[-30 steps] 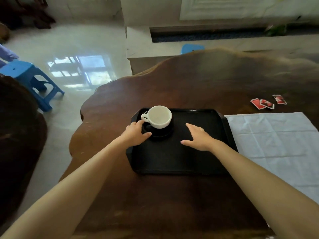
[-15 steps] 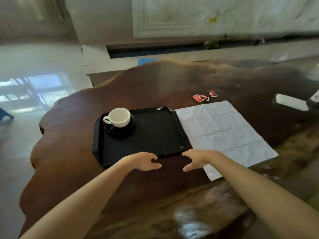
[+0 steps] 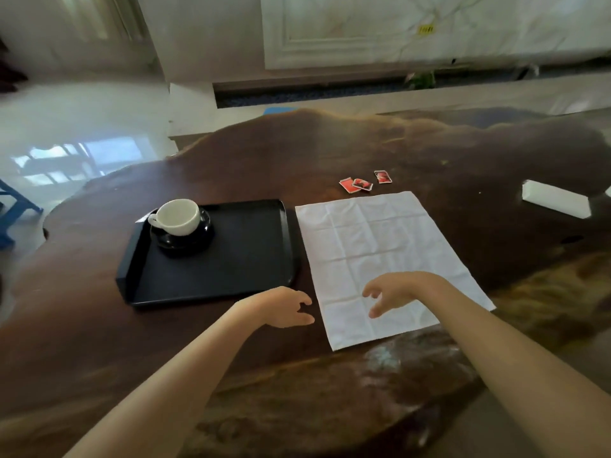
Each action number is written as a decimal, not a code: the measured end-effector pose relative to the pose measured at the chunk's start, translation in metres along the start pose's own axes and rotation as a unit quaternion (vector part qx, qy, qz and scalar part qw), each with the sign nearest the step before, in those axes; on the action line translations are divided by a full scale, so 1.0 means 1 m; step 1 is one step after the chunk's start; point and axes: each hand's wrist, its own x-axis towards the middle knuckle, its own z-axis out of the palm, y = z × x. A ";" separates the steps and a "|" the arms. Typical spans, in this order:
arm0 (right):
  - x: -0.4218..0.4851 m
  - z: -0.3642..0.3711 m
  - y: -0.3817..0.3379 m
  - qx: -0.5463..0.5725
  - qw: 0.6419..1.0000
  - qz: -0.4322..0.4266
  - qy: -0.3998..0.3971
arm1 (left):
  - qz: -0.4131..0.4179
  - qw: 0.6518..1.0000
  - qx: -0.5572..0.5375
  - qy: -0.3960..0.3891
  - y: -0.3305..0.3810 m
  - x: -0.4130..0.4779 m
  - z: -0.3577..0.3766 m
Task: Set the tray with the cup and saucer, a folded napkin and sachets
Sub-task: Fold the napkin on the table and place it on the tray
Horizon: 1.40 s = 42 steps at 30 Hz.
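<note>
Under the open right hand (image 3: pixel 398 290), the unfolded napkin (image 3: pixel 380 246), left hand (image 3: pixel 284 307) beside.

The blue stool (image 3: pixel 13 209) is cut off at left; sachets' (image 3: pixel 362 184) print perhaps too small.

I read this as a home living room. I'm at a big live-edge wooden table (image 3: pixel 330 153), its outline wavy and polished. Behind the table runs a marble wall panel (image 3: pixel 429 28) above a low ledge; left of the table, glossy floor tiles (image 3: pixel 82 127) and a blue plastic stool (image 3: pixel 13 209).
</note>
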 end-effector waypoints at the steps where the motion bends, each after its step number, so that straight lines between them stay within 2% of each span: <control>1: -0.003 0.001 0.010 0.006 1.000 0.000 0.003 | -0.003 1.000 -0.005 0.003 0.007 0.003 0.005; 8: -0.018 0.037 0.060 0.102 0.993 0.007 0.055 | -0.035 0.999 -0.017 0.010 0.021 0.008 0.049; 14: -0.040 0.071 0.073 0.142 0.987 0.041 0.062 | -0.006 1.000 -0.011 0.009 0.018 0.021 0.063; 20: -0.050 0.083 0.081 0.153 0.982 0.056 0.096 | 0.021 0.998 -0.021 0.052 0.033 0.041 0.066; 28: -0.014 0.080 0.119 0.153 0.983 0.042 0.092 | 0.002 0.999 -0.018 0.036 0.052 0.075 0.068; 34: 0.035 0.074 0.172 0.036 0.997 -0.001 0.062 | -0.054 0.997 -0.047 0.036 0.078 0.119 0.083; 37: 0.051 0.071 0.198 -0.015 0.994 -0.046 0.094 | -0.080 0.991 -0.071 0.083 0.097 0.137 0.097; 42: 0.061 0.085 0.232 -0.119 0.970 -0.140 0.159 | -0.109 0.976 0.016 0.185 0.114 0.146 0.128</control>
